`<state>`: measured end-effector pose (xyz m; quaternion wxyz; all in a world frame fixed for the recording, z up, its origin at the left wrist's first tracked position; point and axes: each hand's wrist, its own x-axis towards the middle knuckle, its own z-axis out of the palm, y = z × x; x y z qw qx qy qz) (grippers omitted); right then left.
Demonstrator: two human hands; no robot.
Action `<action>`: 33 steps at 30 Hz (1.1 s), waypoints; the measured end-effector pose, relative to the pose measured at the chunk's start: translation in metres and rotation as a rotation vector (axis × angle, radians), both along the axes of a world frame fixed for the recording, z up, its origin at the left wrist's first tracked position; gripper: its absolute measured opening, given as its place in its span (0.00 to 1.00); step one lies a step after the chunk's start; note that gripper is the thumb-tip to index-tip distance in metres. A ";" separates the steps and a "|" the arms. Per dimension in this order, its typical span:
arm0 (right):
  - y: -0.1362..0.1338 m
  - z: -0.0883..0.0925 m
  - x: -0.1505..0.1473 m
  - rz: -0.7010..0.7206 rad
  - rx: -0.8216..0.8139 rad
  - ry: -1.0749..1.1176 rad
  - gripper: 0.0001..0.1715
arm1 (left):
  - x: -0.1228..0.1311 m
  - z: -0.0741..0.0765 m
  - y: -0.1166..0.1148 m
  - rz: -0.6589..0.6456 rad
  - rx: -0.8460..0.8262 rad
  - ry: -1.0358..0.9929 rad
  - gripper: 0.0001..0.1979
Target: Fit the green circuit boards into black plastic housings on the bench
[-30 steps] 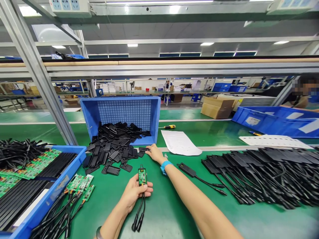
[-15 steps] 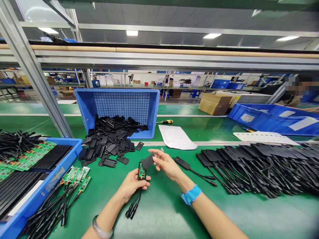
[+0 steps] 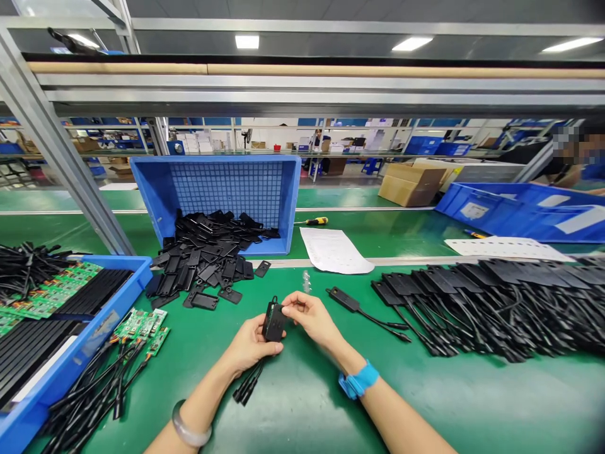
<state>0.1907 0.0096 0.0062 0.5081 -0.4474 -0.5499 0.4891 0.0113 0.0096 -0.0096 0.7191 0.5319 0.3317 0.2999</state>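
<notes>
Bright white ceiling lights (image 3: 247, 41) burn overhead, and I catch a pale sheen across the glossy green worktop (image 3: 283, 410). A soft shadow (image 3: 331, 386) pools beside the right forearm (image 3: 397, 410). The distant background looks soft, the right-hand corners are dark, and a patch near the right edge is pixelated.

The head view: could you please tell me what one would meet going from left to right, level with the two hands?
Blue tray, loose green circuit boards, left hand, black case in its grip, right hand, single black cabled unit, long row of black cabled units.
</notes>
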 end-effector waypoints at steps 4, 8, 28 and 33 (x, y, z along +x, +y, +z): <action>0.001 -0.004 -0.002 -0.020 -0.010 0.013 0.20 | 0.001 0.001 -0.001 0.002 0.026 0.030 0.32; -0.001 -0.006 -0.006 -0.039 -0.087 0.069 0.24 | 0.003 0.001 -0.003 0.017 0.097 0.090 0.29; -0.020 0.015 -0.011 -0.184 0.166 -0.953 0.16 | 0.000 -0.001 -0.009 -0.156 0.045 -0.154 0.52; -0.012 0.026 0.038 -0.409 -0.059 -1.424 0.14 | -0.007 0.000 -0.004 -0.131 0.093 -0.026 0.48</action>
